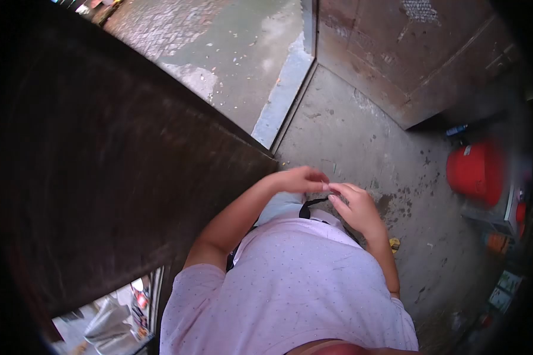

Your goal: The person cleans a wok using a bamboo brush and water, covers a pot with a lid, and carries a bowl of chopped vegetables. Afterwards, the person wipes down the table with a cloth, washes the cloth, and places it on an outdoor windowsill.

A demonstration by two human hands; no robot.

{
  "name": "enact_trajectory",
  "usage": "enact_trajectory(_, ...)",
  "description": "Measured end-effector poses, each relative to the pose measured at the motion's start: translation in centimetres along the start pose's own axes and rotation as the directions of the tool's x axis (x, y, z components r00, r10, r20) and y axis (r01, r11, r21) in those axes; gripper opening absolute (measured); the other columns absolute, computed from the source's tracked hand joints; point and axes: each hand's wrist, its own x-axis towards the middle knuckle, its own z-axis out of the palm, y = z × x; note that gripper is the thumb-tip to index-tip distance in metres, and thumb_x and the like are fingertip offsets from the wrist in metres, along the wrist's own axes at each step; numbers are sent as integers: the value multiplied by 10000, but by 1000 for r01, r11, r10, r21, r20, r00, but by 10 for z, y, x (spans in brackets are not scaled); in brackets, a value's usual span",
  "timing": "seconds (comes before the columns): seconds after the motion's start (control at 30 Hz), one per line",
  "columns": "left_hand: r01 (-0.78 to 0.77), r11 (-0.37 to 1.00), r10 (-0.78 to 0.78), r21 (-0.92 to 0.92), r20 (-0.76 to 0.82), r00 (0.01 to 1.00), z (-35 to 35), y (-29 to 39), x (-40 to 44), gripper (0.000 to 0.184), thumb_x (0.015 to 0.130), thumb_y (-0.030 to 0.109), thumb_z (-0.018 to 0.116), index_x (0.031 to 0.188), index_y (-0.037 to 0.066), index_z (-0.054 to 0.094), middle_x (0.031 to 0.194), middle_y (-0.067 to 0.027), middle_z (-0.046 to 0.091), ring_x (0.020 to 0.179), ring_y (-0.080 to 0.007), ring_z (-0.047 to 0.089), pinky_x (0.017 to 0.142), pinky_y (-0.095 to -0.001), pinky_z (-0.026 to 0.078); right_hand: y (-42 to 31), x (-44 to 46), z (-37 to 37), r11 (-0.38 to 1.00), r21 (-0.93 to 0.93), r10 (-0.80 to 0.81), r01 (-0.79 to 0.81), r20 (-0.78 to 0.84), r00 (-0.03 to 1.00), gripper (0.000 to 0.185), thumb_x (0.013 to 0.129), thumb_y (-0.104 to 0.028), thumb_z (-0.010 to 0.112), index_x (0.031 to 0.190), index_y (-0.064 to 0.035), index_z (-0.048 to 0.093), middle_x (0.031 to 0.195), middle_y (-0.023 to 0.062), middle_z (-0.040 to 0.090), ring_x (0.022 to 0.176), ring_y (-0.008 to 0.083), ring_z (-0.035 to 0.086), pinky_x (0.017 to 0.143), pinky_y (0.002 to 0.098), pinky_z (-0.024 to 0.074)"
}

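Note:
My left hand [305, 179] is in front of my waist, fingers bent and drawn together, slightly blurred. Whether something small sits in its fingertips cannot be made out. Coming in from the other side, my right hand [359, 208] has its fingers stretched out and its thumb apart. The fingertips of both hands meet or nearly meet. Just below them a black strap [317, 202] runs at the waist, close to my right thumb. A light shirt with small dots [308, 278] covers my front, above pale blue trousers [278, 207].
A dark door panel [130, 160] stands close on my left. Ahead, a doorway sill [284, 97] leads to wet paving [237, 59]. A rusty metal door [408, 53] is at the upper right. A red bucket [475, 171] stands on the concrete floor [349, 124] at right.

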Motion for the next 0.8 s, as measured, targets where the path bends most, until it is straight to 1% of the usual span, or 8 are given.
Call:
enact_trajectory(0.1,183,983,-178,21,-164,970,-93,-69,84,360,849,313,512,1028,5,568,903,-104,624,821,-183,583,748,-300,455,37,76,-16,999,-34,30,-28,80,996,233,782,-193,565,963,-48,586,931,131,596,860,297,570,733,350,458)
enact_trajectory(0.2,418,809,-240,413,-418,876,-188,-115,132,367,809,344,510,993,36,584,928,-181,613,883,-324,581,763,-378,454,62,165,-43,964,-237,137,-119,62,989,258,787,-212,555,981,-43,582,947,135,590,874,310,557,743,366,447)
enact_trajectory(0.3,574,676,-435,462,-378,817,-264,-184,164,427,796,386,466,896,1,622,962,-201,590,924,-352,550,806,-402,431,63,240,-68,944,-299,170,-140,78,982,260,787,-215,552,982,-45,579,960,129,585,895,307,550,757,376,440)
enact_trajectory(0.5,658,750,-490,68,-610,623,-363,-142,173,559,860,478,332,834,17,646,898,-199,607,895,-346,562,812,-392,423,69,382,-105,955,-274,184,-109,265,946,274,787,-220,544,995,-44,578,971,136,584,905,314,546,777,367,435)
enact_trajectory(0.57,687,705,-672,-175,-475,568,-392,-114,165,600,866,500,302,694,56,668,804,-135,636,877,-302,589,831,-370,424,79,435,-113,946,-320,175,-59,349,921,278,788,-224,542,1000,-48,577,978,136,583,907,314,547,779,366,435)
enact_trajectory(0.63,649,706,-683,-282,-514,519,-413,-118,151,641,878,484,284,565,47,634,680,-112,627,806,-287,608,796,-369,436,87,489,-116,942,-333,128,41,470,873,285,788,-200,542,1017,-33,572,999,154,577,925,322,544,784,356,432)
enact_trajectory(0.7,546,721,-682,-427,-576,450,-433,-134,140,610,886,464,284,628,43,641,624,-111,617,763,-290,612,773,-377,441,82,557,-122,931,-346,103,115,552,827,290,792,-211,540,1024,-40,569,1008,151,573,934,317,540,788,358,431)
enact_trajectory(0.8,457,649,-739,-608,-646,192,-436,-143,116,366,867,321,389,959,14,565,829,-188,614,787,-314,603,776,-384,438,83,649,-136,884,-358,-4,300,637,771,292,788,-234,541,1025,-66,570,1020,131,573,941,303,539,785,379,435)
